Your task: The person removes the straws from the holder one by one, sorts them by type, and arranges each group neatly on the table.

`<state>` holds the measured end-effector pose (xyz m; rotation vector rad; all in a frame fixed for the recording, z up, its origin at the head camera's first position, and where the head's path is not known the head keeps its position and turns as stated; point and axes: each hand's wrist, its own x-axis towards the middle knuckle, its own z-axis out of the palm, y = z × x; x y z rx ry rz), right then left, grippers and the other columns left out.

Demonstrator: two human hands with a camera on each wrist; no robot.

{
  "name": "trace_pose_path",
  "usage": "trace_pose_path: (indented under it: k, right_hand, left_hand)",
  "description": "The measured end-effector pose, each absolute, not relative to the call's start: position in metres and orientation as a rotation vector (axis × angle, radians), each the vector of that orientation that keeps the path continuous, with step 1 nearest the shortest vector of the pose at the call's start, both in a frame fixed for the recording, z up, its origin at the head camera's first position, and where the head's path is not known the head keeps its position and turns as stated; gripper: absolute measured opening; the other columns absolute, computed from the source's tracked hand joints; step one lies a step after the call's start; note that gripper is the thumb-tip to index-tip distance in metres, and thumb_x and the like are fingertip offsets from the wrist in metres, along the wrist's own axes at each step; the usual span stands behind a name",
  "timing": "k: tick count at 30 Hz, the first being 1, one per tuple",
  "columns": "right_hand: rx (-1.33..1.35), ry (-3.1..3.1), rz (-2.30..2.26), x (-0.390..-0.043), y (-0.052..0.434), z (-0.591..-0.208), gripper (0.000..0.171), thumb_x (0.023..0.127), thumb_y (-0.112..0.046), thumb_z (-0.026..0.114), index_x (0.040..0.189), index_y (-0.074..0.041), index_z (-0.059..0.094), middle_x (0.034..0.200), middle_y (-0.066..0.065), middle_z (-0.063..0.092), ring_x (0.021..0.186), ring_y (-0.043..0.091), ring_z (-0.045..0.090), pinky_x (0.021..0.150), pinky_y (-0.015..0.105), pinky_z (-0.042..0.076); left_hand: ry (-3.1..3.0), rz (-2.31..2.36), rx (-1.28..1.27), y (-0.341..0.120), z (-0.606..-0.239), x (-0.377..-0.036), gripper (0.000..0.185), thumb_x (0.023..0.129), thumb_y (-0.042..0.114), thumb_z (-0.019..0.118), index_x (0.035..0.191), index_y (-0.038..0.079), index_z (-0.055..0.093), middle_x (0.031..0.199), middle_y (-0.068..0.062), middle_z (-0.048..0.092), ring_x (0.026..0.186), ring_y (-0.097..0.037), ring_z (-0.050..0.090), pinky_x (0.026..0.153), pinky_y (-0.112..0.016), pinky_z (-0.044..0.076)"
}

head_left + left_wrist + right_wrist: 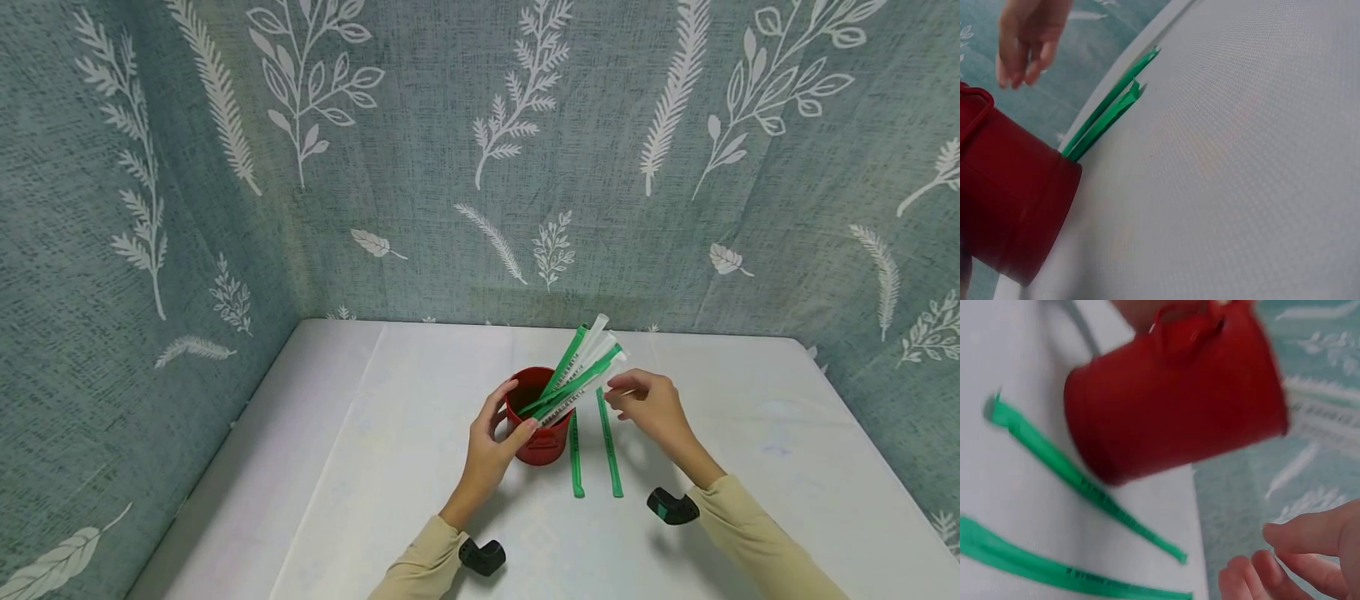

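Left hand grips the red cup; right hand's fingers pinch a wrapped straw at two o'clock. Steadying the cup should help.

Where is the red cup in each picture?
Head: red cup at table centre, the left hand gripping its rim.
Left wrist: it fills the lower left corner.
Right wrist: blurred, top middle.
Shared landmark: the two green wrapped straws lying on the table beside it.
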<state>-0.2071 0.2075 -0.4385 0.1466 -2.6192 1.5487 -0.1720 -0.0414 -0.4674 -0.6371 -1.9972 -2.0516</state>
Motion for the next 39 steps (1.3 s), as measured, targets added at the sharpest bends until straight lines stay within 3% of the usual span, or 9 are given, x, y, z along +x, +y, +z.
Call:
trace_pose_path:
  k: [19, 32, 39]
  right_hand:
    - [0.307, -2.262, 1.873, -0.152, 0.178, -0.396, 0.022, 0.086, -0.006, 0.069, 0.102, 0.008, 0.065, 0.094, 0.024, 0.067, 0.078, 0.018, 0.069, 0.07, 0.03, 0.056]
    - [0.308, -2.198, 1.895, -0.157, 0.166, -0.392, 0.036, 0.089, -0.002, 0.062, 0.123, 0.008, 0.055, 0.111, 0.023, 0.065, 0.089, 0.01, 0.068, 0.072, 0.03, 0.056]
    - [0.234, -2.281, 1.821, -0.164, 0.157, -0.388, 0.042, 0.089, -0.009, 0.065, 0.127, 0.004, 0.053, 0.116, 0.019, 0.063, 0.092, 0.018, 0.067, 0.072, 0.025, 0.055]
  left_hand:
    - [-1.998, -2.04, -0.611, -0.041, -0.468, -0.171, 0.057, 0.087, 0.003, 0.064, 0.139, 0.0, 0.041, 0.139, -0.016, 0.045, 0.129, -0.031, 0.04, 0.101, -0.057, 0.034]
    - [-1.998, -2.049, -0.607, -0.041, -0.468, -0.171, 0.057, 0.087, 0.003, 0.064, 0.14, 0.0, 0.041, 0.141, -0.015, 0.044, 0.129, -0.03, 0.041, 0.101, -0.056, 0.034]
    - [-2.001, -2.053, -0.608, -0.04, -0.467, -0.171, 0.057, 0.088, 0.004, 0.064, 0.14, -0.001, 0.04, 0.141, -0.017, 0.043, 0.129, -0.032, 0.04, 0.102, -0.057, 0.033]
